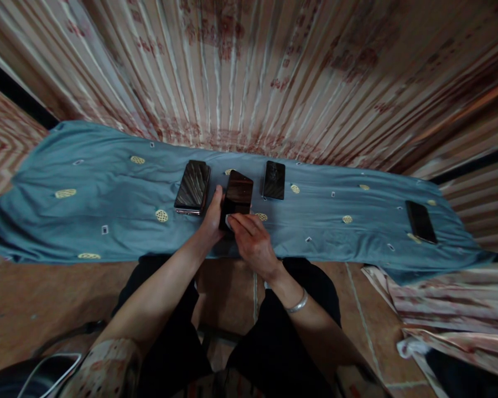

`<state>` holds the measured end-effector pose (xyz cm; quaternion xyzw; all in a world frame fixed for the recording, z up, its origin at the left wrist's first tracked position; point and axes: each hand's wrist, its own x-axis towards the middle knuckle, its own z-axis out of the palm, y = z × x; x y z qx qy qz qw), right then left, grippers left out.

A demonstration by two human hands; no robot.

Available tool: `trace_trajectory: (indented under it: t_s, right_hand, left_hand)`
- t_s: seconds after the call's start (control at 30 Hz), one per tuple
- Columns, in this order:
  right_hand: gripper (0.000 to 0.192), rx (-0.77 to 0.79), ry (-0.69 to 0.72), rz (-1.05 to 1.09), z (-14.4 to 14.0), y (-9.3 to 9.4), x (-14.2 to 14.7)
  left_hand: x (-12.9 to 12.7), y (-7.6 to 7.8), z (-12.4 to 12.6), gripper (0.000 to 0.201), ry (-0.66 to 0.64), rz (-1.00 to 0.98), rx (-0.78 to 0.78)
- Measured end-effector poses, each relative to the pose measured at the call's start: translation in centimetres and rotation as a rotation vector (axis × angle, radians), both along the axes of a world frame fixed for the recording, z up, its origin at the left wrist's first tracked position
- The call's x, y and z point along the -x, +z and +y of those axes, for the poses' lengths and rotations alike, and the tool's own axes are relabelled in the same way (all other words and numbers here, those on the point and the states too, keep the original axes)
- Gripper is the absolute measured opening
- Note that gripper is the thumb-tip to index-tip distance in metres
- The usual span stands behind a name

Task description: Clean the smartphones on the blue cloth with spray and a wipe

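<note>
My left hand [213, 218] grips the left edge of a dark phone [238, 194], held tilted over the blue cloth [108, 204]. My right hand [251, 239] presses a small white piece against the phone's near end; what the piece is cannot be made out. A stack of phones [193, 187] lies on the cloth just left of my hands. Another dark phone [274, 179] lies just right of them. A silver bracelet [296, 303] circles my right wrist.
A further dark phone [420, 221] lies near the cloth's right end. A striped patterned curtain [249, 72] hangs behind the covered surface. Striped fabric [452, 315] is heaped on the tiled floor at the right. A cable and dark object [45, 370] sit at bottom left.
</note>
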<state>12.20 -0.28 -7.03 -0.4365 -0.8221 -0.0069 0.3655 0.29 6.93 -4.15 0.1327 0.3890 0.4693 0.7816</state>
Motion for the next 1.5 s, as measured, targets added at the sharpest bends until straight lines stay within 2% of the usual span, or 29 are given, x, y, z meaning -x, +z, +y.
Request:
trace_trajectory:
  t_s: [0.17,0.27,0.43,0.6,0.87,1.07,1.33,1.5]
  right_hand:
    - [0.037,0.005,0.018,0.012,-0.1,0.1,-0.1]
    - [0.036,-0.030,-0.003,0.039,0.4,0.0,-0.6]
    - [0.035,0.002,-0.074,0.046,1.5,-0.4,-1.7]
    - [0.036,-0.037,-0.093,0.064,1.6,-0.4,-1.6]
    - [0.036,0.005,-0.022,0.036,-0.1,-0.2,-0.1]
    - [0.036,0.034,0.020,0.012,-0.2,-0.2,-0.4]
    - [0.035,-0.003,-0.070,0.054,1.3,-0.5,-1.6]
    - [0.036,-0.020,-0.086,0.053,1.3,-0.5,-1.6]
  left_hand:
    - [0.3,-0.8,0.3,0.064,-0.021,0.001,-0.041]
    - [0.1,-0.8,0.1,0.061,-0.059,-0.045,-0.054]
    - [-0.2,-0.6,-0.1,0.054,-0.073,-0.101,-0.035]
    - [0.0,-0.8,0.0,0.053,-0.068,-0.094,-0.015]
    - [0.5,0.1,0.3,0.053,0.020,-0.011,-0.020]
    - [0.6,0.5,0.3,0.054,0.038,0.035,-0.028]
    - [0.3,0.2,0.1,0.054,-0.043,-0.034,-0.039]
    - [0.4,0.2,0.1,0.056,-0.021,-0.029,-0.024]
